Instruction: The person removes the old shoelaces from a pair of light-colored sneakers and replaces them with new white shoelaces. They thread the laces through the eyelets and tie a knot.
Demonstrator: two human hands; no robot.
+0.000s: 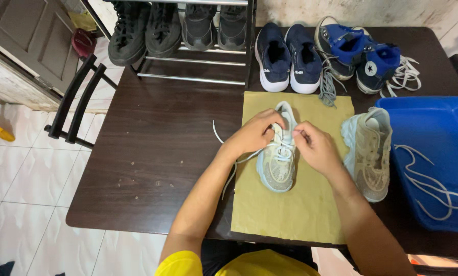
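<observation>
Two hands: both work at the lacing of one pale sneaker (278,166) in the middle of the view.
Left hand (253,134): fingers curled closed, pinching the white lace (231,174) at the upper eyelets on the shoe's left side.
Right hand (318,148): fingers bent inward, pinching the lace at the tongue on the shoe's right side; the fingertips of the two hands sit just beside each other.
Pale sneaker: lies upright on a tan paper sheet (290,214), toe toward the person, heel toward the far edge of the table.
White lace: partly threaded across the shoe's front; a loose end trails off the left side, over the edge of the paper and onto the dark wood.
Tan paper sheet: spread flat on the dark table (152,168), reaching to the near edge.
Second pale sneaker (369,153): stands to the right, partly on the paper, touching the blue tray (443,117); no lace shows in its eyelets.
Blue tray: at the right edge of the table, with a loose white lace (428,184) lying in it.
Navy shoes (288,57): a pair side by side beyond the paper, heels toward the person.
Blue high-tops (362,56): a pair right of the navy ones, their laces spilling loose on the table.
Shoe rack (193,61): metal, at the far left of the table, holding dark shoes.
Black chair (73,102): at the table's left side on white floor tiles.
</observation>
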